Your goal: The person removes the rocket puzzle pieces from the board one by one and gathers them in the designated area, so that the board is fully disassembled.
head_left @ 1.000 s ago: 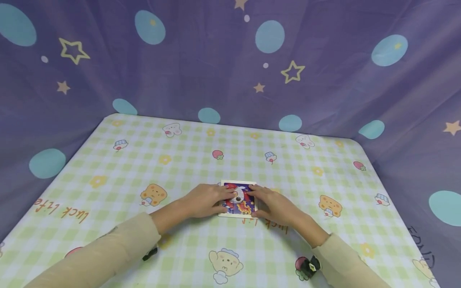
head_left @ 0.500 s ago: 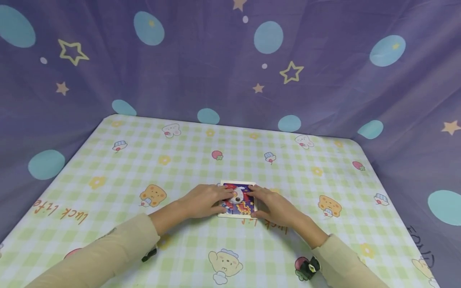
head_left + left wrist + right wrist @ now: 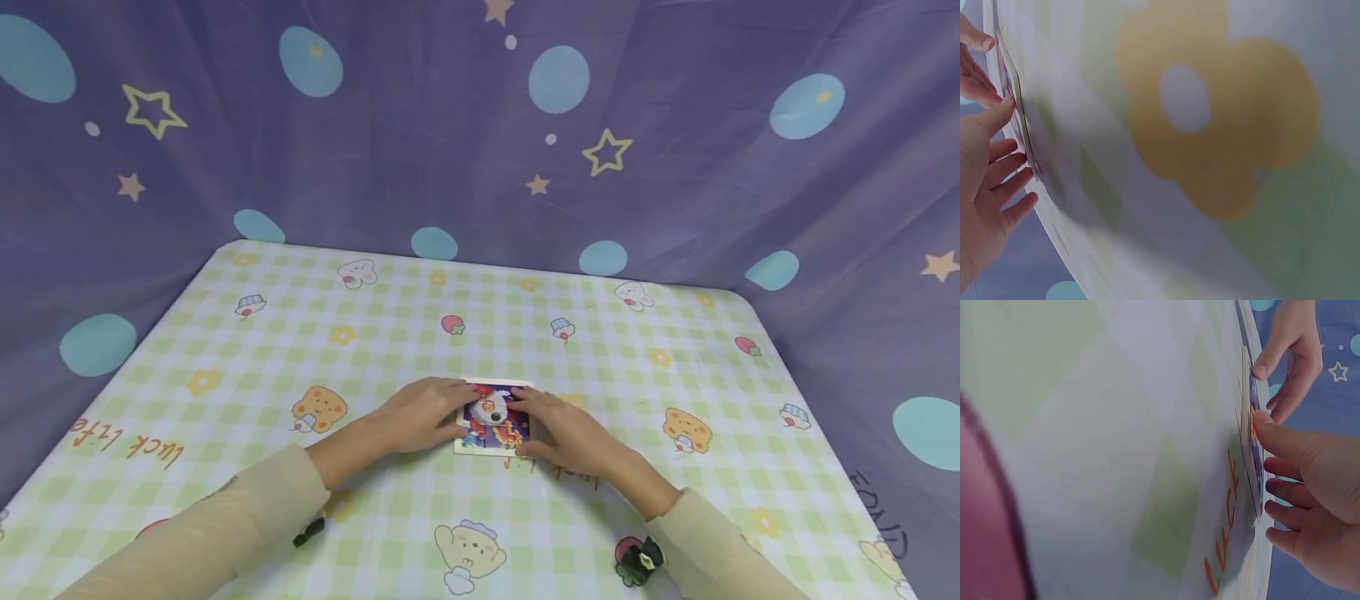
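Note:
A small square picture panel [image 3: 492, 435] lies flat on the checked tablecloth. It has a pale frame, a purple background and a white cartoon animal with red and orange parts. My left hand [image 3: 420, 414] is at its left side, the thumb by the near left part and the fingertips at the far left corner. On the opposite side, my right hand [image 3: 573, 429] touches it with thumb and fingertips over the right edge. In the left wrist view, the left hand's fingers [image 3: 1007, 169] are spread along the panel's edge. The right thumb [image 3: 1264, 419] rests on the panel's face in the right wrist view.
Beneath everything is a green-and-white checked tablecloth [image 3: 390, 333] printed with bears, flowers and strawberries. A purple curtain [image 3: 450, 125] with stars and blue dots hangs behind the table and down both sides. A small black object [image 3: 639, 560] shows by the right sleeve.
My left fingers have drawn back from the panel's face, uncovering more of the white animal. My right fingers and thumb have shifted slightly left over the panel, which stays in place.

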A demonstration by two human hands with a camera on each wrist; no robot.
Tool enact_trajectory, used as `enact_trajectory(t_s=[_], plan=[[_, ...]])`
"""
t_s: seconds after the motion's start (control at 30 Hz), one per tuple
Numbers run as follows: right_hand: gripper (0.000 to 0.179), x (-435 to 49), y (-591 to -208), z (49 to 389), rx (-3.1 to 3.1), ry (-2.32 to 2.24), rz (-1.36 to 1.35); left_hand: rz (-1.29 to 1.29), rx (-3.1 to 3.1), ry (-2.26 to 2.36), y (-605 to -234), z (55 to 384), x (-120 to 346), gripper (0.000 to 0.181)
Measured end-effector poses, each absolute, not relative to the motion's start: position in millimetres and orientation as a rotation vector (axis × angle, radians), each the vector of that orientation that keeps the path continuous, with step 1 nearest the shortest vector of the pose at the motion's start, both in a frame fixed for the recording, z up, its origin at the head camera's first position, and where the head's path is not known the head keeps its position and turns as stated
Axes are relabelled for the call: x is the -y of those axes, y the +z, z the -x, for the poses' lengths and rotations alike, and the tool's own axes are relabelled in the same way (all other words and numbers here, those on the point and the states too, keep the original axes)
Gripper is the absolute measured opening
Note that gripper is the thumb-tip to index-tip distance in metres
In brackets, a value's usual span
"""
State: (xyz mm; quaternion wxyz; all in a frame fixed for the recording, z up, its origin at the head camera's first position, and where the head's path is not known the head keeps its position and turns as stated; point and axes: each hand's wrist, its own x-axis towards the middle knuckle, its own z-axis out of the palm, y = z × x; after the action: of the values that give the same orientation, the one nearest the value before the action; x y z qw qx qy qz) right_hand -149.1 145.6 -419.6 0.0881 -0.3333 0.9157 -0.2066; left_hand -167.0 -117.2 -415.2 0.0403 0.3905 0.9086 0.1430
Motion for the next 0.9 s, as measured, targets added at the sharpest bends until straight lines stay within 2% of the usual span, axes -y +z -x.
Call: enact_trajectory(t_s=[0.3,0.6,0.9], plan=[[0.059,-133.5,-417.6,149.0,-2.699,-0.610,1.001,-1.140,-2.794,0.490,-416.9,174.1,111.6,0.051],[0.055,-126.5,-418.8,150.8,-2.684,-0.611,1.129,-1.095,-2.833,0.483,-420.8,186.0,101.8,0.044],[0.053,-124.8,-417.8,154.3,-2.663,-0.617,1.134,-0.924,-2.878,0.509,-418.1,193.1,91.5,0.030]])
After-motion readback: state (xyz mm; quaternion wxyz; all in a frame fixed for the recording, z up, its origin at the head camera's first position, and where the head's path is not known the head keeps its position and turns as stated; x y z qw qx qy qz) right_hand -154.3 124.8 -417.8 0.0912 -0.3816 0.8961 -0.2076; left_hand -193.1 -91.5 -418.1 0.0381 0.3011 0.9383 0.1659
